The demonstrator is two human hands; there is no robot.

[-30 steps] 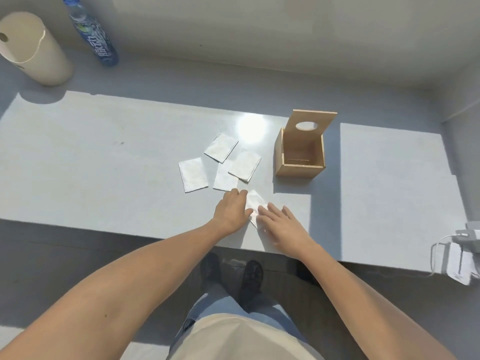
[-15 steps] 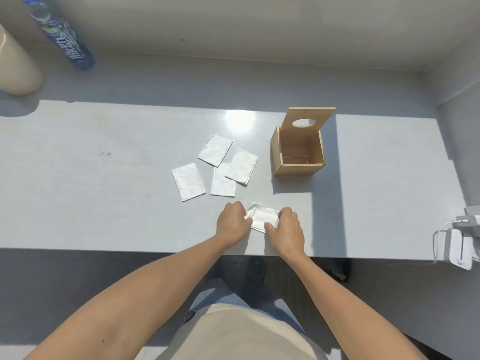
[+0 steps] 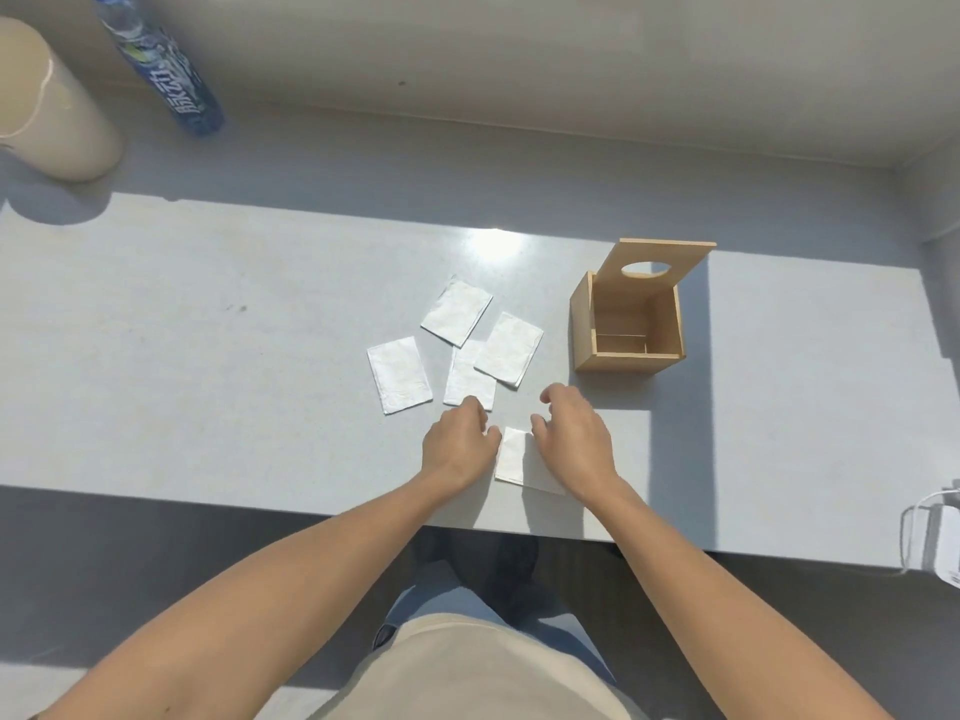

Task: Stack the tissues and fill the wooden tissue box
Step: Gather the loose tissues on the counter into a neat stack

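Note:
A folded white tissue (image 3: 511, 456) lies flat near the table's front edge, between my hands. My left hand (image 3: 456, 443) sits at its left edge with fingers curled down and the tips hidden, the thumb by the tissue's corner. My right hand (image 3: 571, 439) covers the tissue's right part, fingers spread and raised. Several more tissues lie just beyond: one at the left (image 3: 399, 375), one at the back (image 3: 457, 311), and two overlapping ones (image 3: 510, 348) (image 3: 466, 381). The wooden tissue box (image 3: 627, 362) stands to the right, empty, with its holed lid (image 3: 661, 262) tipped up.
A beige cylinder (image 3: 49, 109) and a blue-labelled bottle (image 3: 171, 80) stand at the back left, off the grey table (image 3: 208, 356). A white device with a cable (image 3: 935, 543) hangs at the right edge. My legs and shoes show below the table's front edge.
The tissue that both hands pinched now lies flat, turned lengthwise. My right hand has opened and lifted its fingers; both hands have shifted slightly toward the loose tissues.

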